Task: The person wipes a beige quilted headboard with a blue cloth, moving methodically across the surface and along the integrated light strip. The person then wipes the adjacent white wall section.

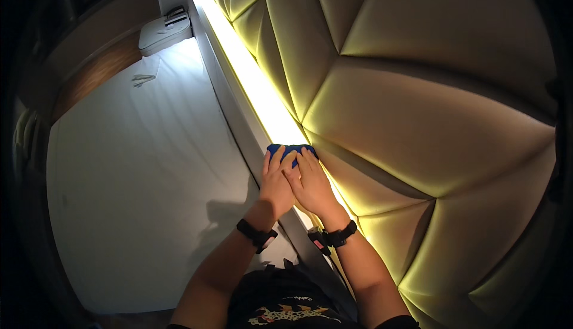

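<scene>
A folded blue cloth [293, 152] lies on the brightly lit ledge [264, 96] between the bed and the padded wall. My left hand [278, 183] presses on the cloth from the left side, fingers spread over it. Beside it, touching it, my right hand [311, 181] rests its fingers on the cloth's right part. Both palms face down, and the fingers partly hide the cloth. Each wrist wears a black band with a small device.
A bed with a white sheet [134, 163] fills the left side. At its far end is a pale box-shaped item [164, 35] with dark things on top. Quilted tan wall panels [380, 105] rise along the ledge's right side.
</scene>
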### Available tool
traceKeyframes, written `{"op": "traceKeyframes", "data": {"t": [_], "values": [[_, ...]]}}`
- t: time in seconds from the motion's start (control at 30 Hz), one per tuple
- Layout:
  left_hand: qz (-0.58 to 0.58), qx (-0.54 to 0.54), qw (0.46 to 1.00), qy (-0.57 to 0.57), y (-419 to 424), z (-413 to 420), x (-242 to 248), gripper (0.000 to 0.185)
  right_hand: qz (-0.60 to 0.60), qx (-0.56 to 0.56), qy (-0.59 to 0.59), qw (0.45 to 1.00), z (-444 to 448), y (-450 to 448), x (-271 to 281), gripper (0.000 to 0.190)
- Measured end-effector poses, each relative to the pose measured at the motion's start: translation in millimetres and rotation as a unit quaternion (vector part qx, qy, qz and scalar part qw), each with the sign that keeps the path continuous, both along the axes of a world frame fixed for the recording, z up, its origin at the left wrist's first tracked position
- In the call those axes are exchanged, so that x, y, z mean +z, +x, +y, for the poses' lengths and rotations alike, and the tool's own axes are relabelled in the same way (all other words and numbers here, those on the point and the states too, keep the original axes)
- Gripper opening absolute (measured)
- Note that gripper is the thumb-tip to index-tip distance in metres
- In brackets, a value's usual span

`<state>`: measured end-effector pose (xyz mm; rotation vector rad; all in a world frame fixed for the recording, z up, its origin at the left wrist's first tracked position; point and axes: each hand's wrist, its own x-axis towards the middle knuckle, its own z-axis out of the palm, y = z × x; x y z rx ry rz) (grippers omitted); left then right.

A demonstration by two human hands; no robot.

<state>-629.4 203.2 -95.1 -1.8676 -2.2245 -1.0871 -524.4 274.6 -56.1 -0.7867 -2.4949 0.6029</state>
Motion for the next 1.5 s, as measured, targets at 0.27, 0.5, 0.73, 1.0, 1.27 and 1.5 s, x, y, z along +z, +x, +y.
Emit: {"op": "traceKeyframes", "data": {"t": [0.27, 0.5, 0.73, 1.0, 1.27, 1.5], "values": [[0.012, 0.046, 0.999, -0.002, -39.5, 36.0, -9.2, 0.040, -0.020, 0.006, -0.073, 0.997, 38.9, -45.9, -10.1, 0.071], [0.022, 0.040, 0.998, -0.036, -42.3, 31.6, 1.5, 0.036, -0.037, 0.014, -0.089, 0.995, 37.1, -43.9, -7.5, 0.071], [0.017, -0.007, 1.000, 0.015, -25.1, 12.5, 2.8, 0.032, -0.037, 0.026, -0.102, 0.994, 20.9, -11.2, -2.0, 0.066], [-0.201, -0.062, 0.976, 0.051, -43.6, 11.5, 46.9, 0.039, -0.015, 0.038, -0.095, 0.995, -13.6, -6.5, 97.0, 0.067], [-0.170, -0.133, 0.904, 0.368, 13.8, 27.1, 204.3, 0.051, 0.069, -0.065, 0.264, 0.960, -42.0, 42.7, 210.6, 0.076], [-0.049, -0.174, 0.888, 0.422, 63.1, 59.4, 287.3, 0.037, 0.079, -0.268, 0.394, 0.876, -53.1, 68.7, 272.3, 0.076]]}}
